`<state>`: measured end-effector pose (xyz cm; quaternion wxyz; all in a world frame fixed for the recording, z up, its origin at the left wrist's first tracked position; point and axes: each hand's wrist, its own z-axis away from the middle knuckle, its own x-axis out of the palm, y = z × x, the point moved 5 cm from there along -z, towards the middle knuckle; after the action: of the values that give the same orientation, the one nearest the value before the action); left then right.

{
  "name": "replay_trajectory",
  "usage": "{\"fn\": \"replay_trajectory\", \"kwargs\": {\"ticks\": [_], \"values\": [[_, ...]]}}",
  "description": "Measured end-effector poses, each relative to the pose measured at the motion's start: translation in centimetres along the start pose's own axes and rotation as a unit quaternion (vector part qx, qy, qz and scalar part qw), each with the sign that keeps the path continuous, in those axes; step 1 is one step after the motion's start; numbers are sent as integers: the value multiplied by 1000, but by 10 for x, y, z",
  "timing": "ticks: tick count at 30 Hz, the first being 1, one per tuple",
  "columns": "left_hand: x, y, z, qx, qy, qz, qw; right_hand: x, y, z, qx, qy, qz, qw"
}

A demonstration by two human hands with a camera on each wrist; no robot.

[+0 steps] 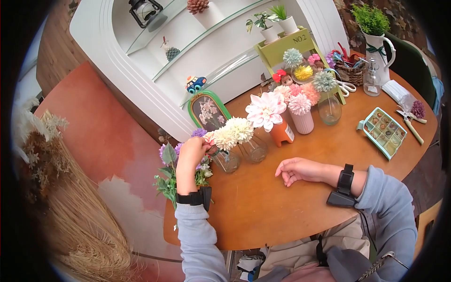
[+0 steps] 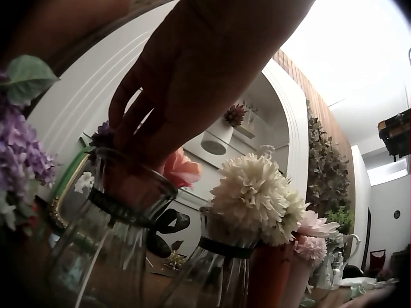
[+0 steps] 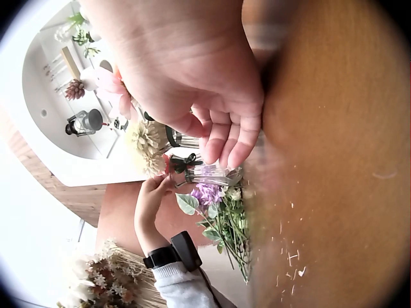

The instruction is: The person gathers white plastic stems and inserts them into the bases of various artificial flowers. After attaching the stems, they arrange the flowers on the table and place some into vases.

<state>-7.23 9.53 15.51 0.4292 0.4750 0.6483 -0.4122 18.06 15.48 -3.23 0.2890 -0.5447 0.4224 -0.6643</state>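
My left hand (image 1: 190,151) pinches a small pink flower (image 1: 209,137) at the mouth of a glass vase (image 1: 226,161). In the left wrist view, the hand (image 2: 183,77) covers part of the rim, the coral-pink petals (image 2: 182,169) show beside it, and a thin stem runs down inside the glass. A black ribbon circles the vase neck. Cream flowers (image 1: 233,133) stand in a second glass vase (image 1: 253,149) just to the right. My right hand (image 1: 299,170) rests on the table, fingers loosely curled and holding nothing; the right wrist view shows this hand (image 3: 205,96) close up.
Purple flowers and green leaves (image 1: 168,184) lie by the left table edge. Further right stand an orange vase (image 1: 282,133), a pink vase (image 1: 303,122) and another glass vase (image 1: 330,112). A green compartment tray (image 1: 384,133), pliers (image 1: 413,128) and scissors (image 1: 346,86) lie on the right side.
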Motion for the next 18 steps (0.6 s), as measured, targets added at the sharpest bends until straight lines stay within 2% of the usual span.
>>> {"fn": "replay_trajectory", "kwargs": {"ticks": [7, 10, 18], "values": [[0, 2, -3, 7, -14, -26, 1000, 0, 0, 0, 1, 1, -1, 1000], [5, -2, -4, 54, 12, -55, 997, 0, 1, -1, 1, 2, -1, 1000], [-15, 9, 17, 28, 100, -86, 991, 0, 1, -1, 0, 2, 3, 1000]]}}
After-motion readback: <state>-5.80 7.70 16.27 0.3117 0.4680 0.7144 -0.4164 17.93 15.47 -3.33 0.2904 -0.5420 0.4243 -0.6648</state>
